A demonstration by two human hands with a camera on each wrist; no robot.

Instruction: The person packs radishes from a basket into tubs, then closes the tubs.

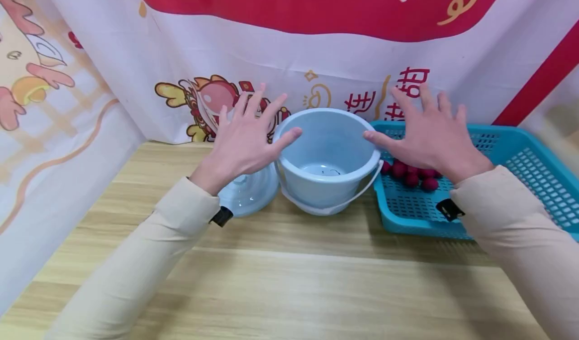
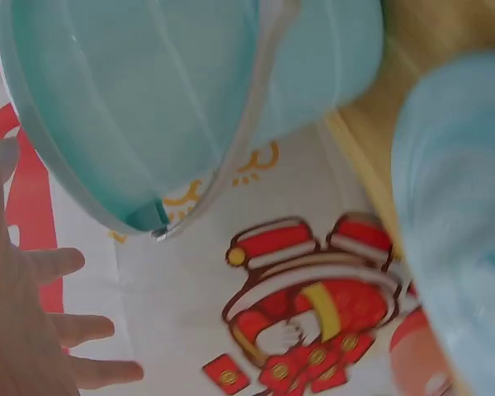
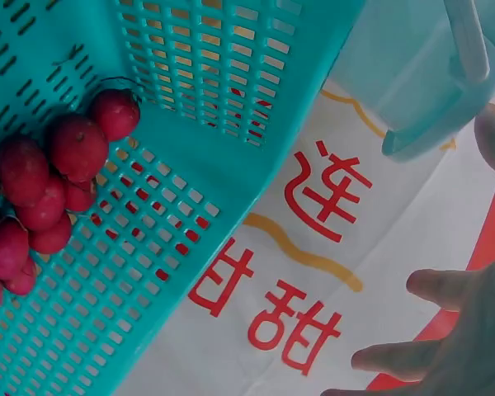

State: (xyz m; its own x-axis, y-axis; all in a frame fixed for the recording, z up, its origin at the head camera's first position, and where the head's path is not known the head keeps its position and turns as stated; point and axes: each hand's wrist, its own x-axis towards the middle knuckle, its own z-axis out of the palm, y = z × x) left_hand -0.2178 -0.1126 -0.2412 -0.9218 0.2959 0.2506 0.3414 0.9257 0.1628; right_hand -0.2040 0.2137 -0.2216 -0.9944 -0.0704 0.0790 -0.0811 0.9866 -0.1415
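Note:
A light blue bucket (image 1: 325, 192) with a pale handle (image 1: 362, 192) stands upright on the table. My left hand (image 1: 246, 139) hovers by the bucket's left rim with its fingers spread and nothing in them. Under that hand a light blue round lid (image 1: 249, 194) lies on the wood, partly hidden by the wrist. On the other side, my right hand (image 1: 429, 134) is also spread and holds nothing, its thumb near the bucket's right rim. It overlaps a teal plastic basket (image 1: 389, 207), where several red radishes (image 3: 78, 148) are piled.
The wooden table (image 1: 289, 285) stretches toward me in front of the bucket. Behind everything hangs a white and red printed cloth (image 1: 271, 53), close to the bucket and basket. Small dark bits (image 1: 332, 172) show on the bucket's floor.

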